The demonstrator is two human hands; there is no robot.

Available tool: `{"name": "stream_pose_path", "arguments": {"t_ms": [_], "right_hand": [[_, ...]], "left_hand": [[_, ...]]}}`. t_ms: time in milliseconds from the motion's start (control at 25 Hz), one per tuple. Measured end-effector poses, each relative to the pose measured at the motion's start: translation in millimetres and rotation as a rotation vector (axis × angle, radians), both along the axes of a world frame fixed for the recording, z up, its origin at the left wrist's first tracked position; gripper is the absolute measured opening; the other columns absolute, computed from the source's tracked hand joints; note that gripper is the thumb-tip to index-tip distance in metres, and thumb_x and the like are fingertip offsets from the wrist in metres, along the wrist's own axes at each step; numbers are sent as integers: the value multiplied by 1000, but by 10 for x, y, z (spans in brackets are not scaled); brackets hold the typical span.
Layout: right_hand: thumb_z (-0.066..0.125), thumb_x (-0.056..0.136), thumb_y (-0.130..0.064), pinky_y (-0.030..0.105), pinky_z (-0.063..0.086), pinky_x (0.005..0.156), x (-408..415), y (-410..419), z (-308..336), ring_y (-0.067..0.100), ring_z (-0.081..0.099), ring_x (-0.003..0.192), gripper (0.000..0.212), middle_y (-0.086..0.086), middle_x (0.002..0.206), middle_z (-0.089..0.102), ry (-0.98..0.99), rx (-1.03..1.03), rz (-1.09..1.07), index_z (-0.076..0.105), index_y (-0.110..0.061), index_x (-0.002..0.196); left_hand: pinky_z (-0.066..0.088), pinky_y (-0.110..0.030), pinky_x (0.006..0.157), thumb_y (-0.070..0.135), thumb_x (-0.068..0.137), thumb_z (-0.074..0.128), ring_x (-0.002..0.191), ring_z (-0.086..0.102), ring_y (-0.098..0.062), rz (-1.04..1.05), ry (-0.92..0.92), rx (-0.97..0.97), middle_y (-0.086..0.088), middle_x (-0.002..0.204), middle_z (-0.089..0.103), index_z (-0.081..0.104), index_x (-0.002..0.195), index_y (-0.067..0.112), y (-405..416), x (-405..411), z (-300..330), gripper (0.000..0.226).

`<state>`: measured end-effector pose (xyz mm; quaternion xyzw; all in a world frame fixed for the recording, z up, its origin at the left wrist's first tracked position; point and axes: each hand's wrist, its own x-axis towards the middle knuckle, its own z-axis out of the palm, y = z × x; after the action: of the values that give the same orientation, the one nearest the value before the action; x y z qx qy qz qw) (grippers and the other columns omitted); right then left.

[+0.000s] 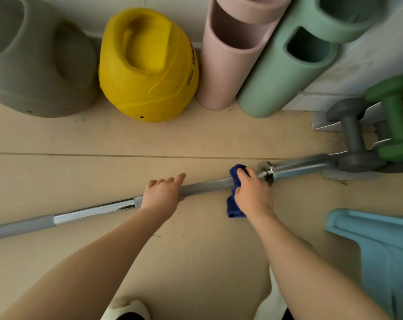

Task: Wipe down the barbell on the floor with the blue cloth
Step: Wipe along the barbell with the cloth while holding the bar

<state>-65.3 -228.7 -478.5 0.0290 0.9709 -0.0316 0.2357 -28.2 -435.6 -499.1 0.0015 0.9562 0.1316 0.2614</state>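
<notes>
While the barbell (205, 187) runs lower-left to upper-right (floor-flat), right hand (251, 195) clasps blue cloth (235, 199), left hand (161, 195) rests open.

barbell (205, 188): we see metal, matt grey knurled grip, glossy chrome on smooth sections and collar | blue cloth (234, 204): soft, fuzzy fabric | floor (195, 139): matt beige, scuffed | far yellow weight (149, 65): textured, dull rubbery skin | right dumbbells (394, 116): matt coating | near-right stool (380, 245): smooth light-blue plastic
</notes>
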Motion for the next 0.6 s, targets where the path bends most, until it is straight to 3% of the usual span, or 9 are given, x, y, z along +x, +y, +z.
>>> {"name": "stream_pose_path", "arguments": {"t_ms": [120, 280, 440, 520, 600], "right_hand": [[50, 87, -10, 36, 45, 77, 22, -115, 5, 36, 53, 103, 44, 0, 144, 34, 14, 14, -154, 44, -21, 128], [48, 84, -10, 37, 46, 80, 41, -329, -13, 36, 55, 106, 43, -2, 145, 37, -5, -141, 128, 50, -19, 126], [51, 82, -6, 34, 41, 69, -243, -129, -16, 35, 57, 100, 31, 3, 128, 49, 22, -45, -78, 50, -18, 110], [57, 77, -5, 34, 41, 69, -131, -390, 16, 35, 57, 97, 39, 4, 128, 48, 22, -20, 34, 50, -19, 113], [55, 79, -7, 35, 46, 75, 68, -625, 6, 36, 57, 96, 43, 1, 138, 43, 0, -152, 236, 50, -19, 120]], "left_hand": [[35, -33, 96, 40, 95, 45, 114, 54, -25, 33, 12, -23, 2, 123, 59, 22, 144, 27, -56, 13, 40, 55], [34, -33, 95, 36, 97, 43, 113, 52, -25, 60, 14, -4, 0, 116, 62, 48, 126, 24, -112, -47, 65, 32], [36, -35, 94, 31, 98, 41, 113, 53, -26, 129, 28, 36, -2, 121, 59, 47, 131, 23, -162, -44, 73, 34], [36, -34, 96, 32, 94, 50, 116, 53, -24, 78, 3, -10, 0, 126, 55, 41, 134, 22, -246, -40, 86, 42], [37, -32, 93, 29, 93, 54, 113, 53, -24, 33, 13, -70, -1, 123, 53, 44, 129, 21, -298, -56, 109, 38]]}}
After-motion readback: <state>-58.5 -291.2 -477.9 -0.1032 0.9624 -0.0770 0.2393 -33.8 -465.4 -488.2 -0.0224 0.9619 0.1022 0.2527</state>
